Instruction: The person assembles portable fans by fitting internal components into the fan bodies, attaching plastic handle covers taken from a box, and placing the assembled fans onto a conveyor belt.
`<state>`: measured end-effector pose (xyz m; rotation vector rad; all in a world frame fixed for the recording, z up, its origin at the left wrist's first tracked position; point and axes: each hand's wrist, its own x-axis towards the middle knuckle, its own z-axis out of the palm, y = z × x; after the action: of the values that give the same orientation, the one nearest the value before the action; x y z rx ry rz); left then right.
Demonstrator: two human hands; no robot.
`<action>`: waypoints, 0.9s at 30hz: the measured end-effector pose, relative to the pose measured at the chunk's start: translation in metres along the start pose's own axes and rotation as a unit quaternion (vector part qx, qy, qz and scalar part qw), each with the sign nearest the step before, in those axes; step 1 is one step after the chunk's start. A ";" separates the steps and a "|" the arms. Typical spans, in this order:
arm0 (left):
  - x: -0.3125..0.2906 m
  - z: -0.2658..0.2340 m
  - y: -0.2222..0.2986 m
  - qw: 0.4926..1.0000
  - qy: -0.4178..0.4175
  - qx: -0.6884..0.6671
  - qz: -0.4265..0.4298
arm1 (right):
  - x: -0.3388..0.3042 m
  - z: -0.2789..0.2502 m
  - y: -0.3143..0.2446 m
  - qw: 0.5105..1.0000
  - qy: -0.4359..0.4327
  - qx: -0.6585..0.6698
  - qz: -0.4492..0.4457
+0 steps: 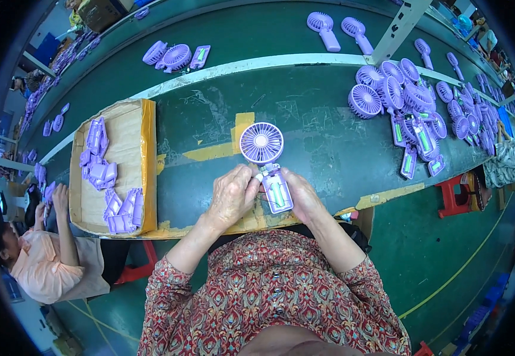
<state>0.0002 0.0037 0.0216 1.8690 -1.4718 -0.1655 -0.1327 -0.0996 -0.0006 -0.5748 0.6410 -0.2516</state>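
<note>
A purple handheld fan point(261, 143) is held just above the green table's near edge, its round grille pointing away from me. Its handle is uncovered, showing a green battery point(278, 193), a small circuit board near the neck and a thin dark wire. My right hand point(302, 199) is closed round the handle's right side. With fingertips pinched together at the left of the neck, my left hand point(231, 194) grips the fan there; exactly what lies under those fingertips is hidden. To the left, a cardboard tray point(149, 166) with a yellow-taped edge holds several purple plastic handle covers point(124, 210).
Several purple fans point(393, 92) with open handles are piled at the right. Beyond a white rail point(227, 64), more fans point(177, 57) lie on a green surface. Another person point(52, 261) works at the left. Red stools point(452, 196) stand below the table.
</note>
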 end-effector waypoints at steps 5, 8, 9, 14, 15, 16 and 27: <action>-0.003 0.004 0.003 0.998 -0.020 -0.036 -0.044 | 0.009 -0.012 0.008 0.999 0.024 -0.038 0.002; -0.004 0.008 0.001 0.995 -0.030 -0.063 -0.075 | 0.008 -0.013 0.008 0.999 0.006 -0.037 0.011; -0.004 0.009 0.000 0.992 -0.038 -0.079 -0.093 | 0.008 -0.013 0.008 0.999 0.011 -0.038 0.011; -0.005 0.011 -0.002 0.991 -0.040 -0.074 -0.100 | 0.006 -0.010 0.006 0.999 0.021 -0.038 0.012; -0.005 0.012 -0.002 0.992 -0.042 -0.071 -0.100 | 0.007 -0.012 0.006 0.999 0.012 -0.034 0.013; -0.005 0.012 -0.003 0.992 -0.043 -0.072 -0.100 | 0.008 -0.013 0.007 0.999 0.003 -0.031 0.013; -0.005 0.017 -0.004 0.999 -0.019 -0.013 -0.033 | 0.009 -0.014 0.010 0.999 -0.003 -0.040 0.006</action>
<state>-0.0074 0.0000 0.0056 1.9035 -1.4277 -0.2506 -0.1344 -0.1012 -0.0197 -0.6482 0.6505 -0.2127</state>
